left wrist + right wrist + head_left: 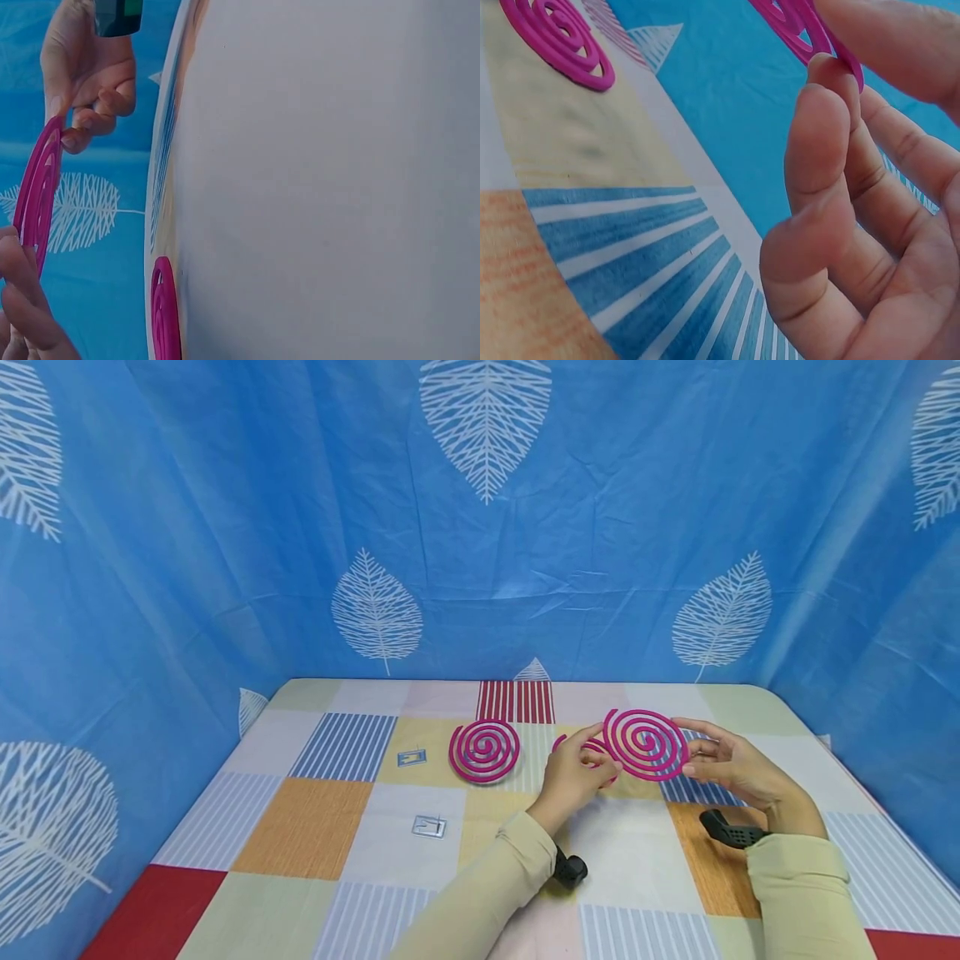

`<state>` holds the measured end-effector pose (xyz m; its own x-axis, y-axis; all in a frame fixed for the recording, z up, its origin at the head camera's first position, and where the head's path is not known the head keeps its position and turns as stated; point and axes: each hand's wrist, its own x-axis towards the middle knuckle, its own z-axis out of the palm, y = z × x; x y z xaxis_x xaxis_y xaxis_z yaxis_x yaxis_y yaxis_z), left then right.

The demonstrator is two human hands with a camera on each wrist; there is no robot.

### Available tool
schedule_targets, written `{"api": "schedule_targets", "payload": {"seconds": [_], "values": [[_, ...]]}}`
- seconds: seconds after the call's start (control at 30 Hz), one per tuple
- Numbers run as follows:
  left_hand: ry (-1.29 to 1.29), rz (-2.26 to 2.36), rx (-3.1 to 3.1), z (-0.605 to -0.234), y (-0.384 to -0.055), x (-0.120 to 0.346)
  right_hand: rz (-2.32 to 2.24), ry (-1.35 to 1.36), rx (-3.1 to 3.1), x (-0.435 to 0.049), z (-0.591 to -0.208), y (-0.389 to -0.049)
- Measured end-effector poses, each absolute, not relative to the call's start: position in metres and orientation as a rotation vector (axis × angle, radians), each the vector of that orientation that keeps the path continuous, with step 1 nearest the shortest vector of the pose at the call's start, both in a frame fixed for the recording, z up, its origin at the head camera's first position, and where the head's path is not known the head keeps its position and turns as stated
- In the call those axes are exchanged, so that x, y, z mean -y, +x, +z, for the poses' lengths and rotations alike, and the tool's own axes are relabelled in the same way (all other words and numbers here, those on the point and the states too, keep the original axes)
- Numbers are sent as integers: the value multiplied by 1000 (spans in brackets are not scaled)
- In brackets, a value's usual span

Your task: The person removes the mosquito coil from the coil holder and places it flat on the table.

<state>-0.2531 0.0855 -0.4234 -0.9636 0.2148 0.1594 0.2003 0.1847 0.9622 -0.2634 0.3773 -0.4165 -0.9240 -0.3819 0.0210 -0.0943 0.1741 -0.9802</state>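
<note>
A magenta mosquito coil (648,742) is up off the table between both hands, its flat spiral facing the head camera. The left hand (572,777) pinches its left rim. At the opposite rim, the right hand (742,770) grips with thumb and fingers, as the right wrist view also shows at the coil's edge (847,64). A second coil (596,744) lies on the table behind the left hand, which partly hides it. To the left, another coil (485,747) sits over a small metal coil stand, partly seen through the spiral.
Two more metal stands lie left of the coils: one farther back (411,757), one nearer (429,826). A patchwork tablecloth (300,831) covers the table. Blue leaf-print curtains (570,560) rise behind it and at both sides. Each wrist carries a black camera mount (727,831).
</note>
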Motion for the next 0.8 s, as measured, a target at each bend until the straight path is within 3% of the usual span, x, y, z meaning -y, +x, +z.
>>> {"api": "schedule_targets", "payload": {"seconds": [0.8], "values": [[351,1930,-2302,-426,-264,-107,-1728,-83,-2354,-387,-427,-258]]}}
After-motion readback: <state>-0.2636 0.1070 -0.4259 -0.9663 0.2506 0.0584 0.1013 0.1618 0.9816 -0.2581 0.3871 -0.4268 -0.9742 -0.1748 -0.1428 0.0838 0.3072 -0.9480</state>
